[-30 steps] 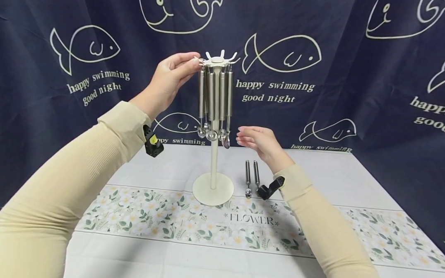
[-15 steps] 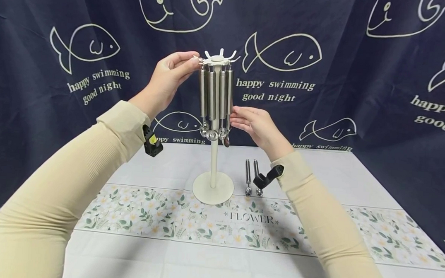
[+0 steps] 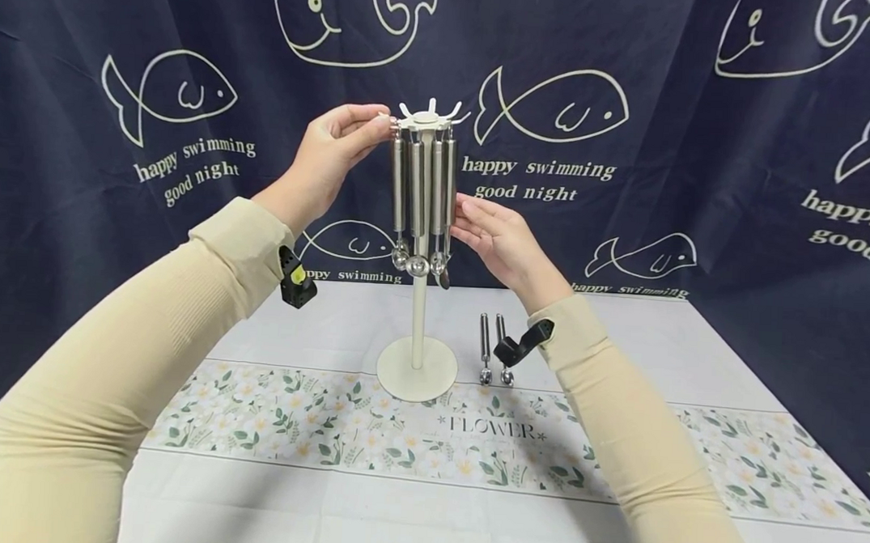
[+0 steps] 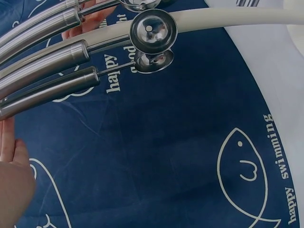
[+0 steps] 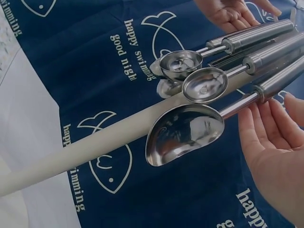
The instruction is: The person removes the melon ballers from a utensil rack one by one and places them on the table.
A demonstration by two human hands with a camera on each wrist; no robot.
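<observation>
An off-white rotating utensil rack (image 3: 418,327) stands upright, with several steel-handled scoops hanging from its hooks. My left hand (image 3: 336,154) pinches at a hook on the rack's left side, its fingertips partly hidden behind the thumb. On the other side, my right hand (image 3: 496,246) has its straight fingers against the handle of an ice cream scoop (image 5: 185,135); in the right wrist view they lie along the underside of that handle, the thumb apart. Round-bowled scoops (image 4: 153,32) hang close together in the left wrist view.
Two more steel scoops (image 3: 484,342) lie side by side on the white table, right of the rack's round base (image 3: 416,384). A floral runner (image 3: 275,422) crosses the table. Behind hangs a dark blue curtain (image 3: 366,171) with fish drawings.
My right hand has moved up and left, from beside the scoops to the handle of the rightmost one. The hanging scoops have shifted slightly. My left hand stays at the hook.
</observation>
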